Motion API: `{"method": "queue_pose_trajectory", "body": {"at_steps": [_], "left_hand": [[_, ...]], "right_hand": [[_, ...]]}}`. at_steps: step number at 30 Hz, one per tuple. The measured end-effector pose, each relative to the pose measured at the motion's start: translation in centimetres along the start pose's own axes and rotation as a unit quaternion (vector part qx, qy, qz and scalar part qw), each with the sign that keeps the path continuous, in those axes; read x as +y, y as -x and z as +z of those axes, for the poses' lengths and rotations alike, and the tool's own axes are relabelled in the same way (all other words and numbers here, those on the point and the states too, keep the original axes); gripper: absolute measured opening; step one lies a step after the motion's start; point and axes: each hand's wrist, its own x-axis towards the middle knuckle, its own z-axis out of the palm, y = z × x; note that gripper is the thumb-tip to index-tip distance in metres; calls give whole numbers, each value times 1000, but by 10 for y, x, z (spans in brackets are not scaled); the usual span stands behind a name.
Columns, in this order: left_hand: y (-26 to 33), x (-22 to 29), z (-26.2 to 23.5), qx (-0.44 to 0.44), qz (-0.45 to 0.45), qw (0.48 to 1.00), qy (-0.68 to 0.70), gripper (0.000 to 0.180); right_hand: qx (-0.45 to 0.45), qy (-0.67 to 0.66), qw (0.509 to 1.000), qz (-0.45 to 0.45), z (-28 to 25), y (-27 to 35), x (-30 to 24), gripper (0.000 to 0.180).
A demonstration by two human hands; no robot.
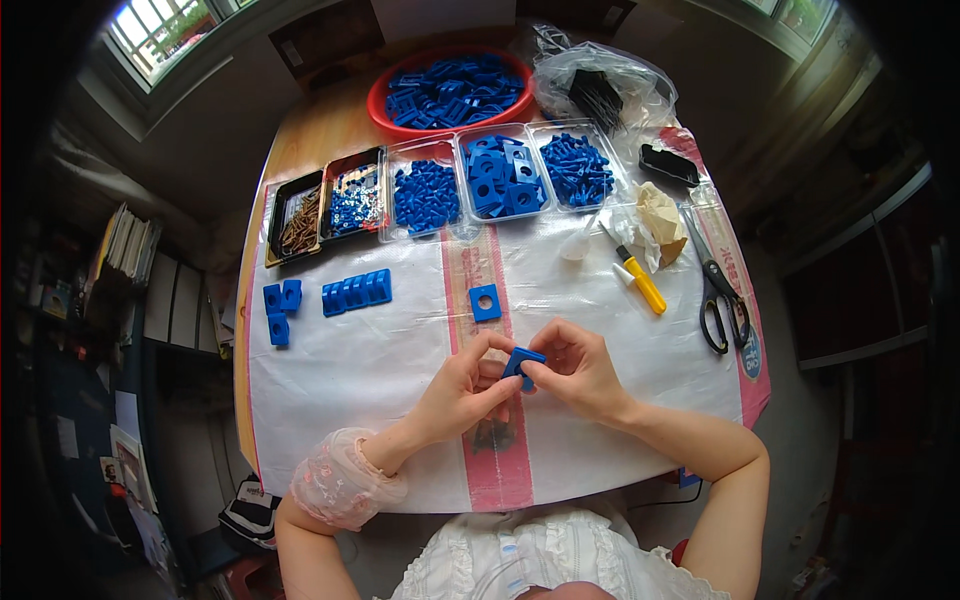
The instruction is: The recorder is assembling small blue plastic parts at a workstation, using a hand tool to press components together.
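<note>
Left hand (465,382) and right hand (578,374) pinch a blue piece (521,360); at its 11 o'clock, a round-holed blue block (476,306).

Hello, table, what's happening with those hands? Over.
Left hand, right hand: both gripping the blue part. Blue part: partly hidden in the grip. Square blue piece: just beyond the hands, not blocking.

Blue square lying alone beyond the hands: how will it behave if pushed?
The blue square looks like plastic, so probably stiff and light. Lying flat, it should slide rather than roll, though creases in the white sheet might catch it.
</note>
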Motion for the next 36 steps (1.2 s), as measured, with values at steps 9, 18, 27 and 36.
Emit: {"method": "queue_pose_trajectory", "body": {"at_steps": [9, 18, 27, 36], "left_hand": [[0, 0, 1, -1, 8, 1000, -2, 27], [0, -1, 0, -2, 3, 1000, 3, 27], [0, 0, 0, -1, 2, 1000, 7, 27], [-3, 1, -6, -16, -11, 997, 68, 30]], "right_hand": [[1, -4, 1000, -17, 1, 0, 3, 11], [-8, -8, 1000, -14, 1, 2, 3, 11], [-14, -7, 1000, -10, 1, 1, 0, 11], [-37, -44, 998, -19, -1, 1, 4, 14]]}}
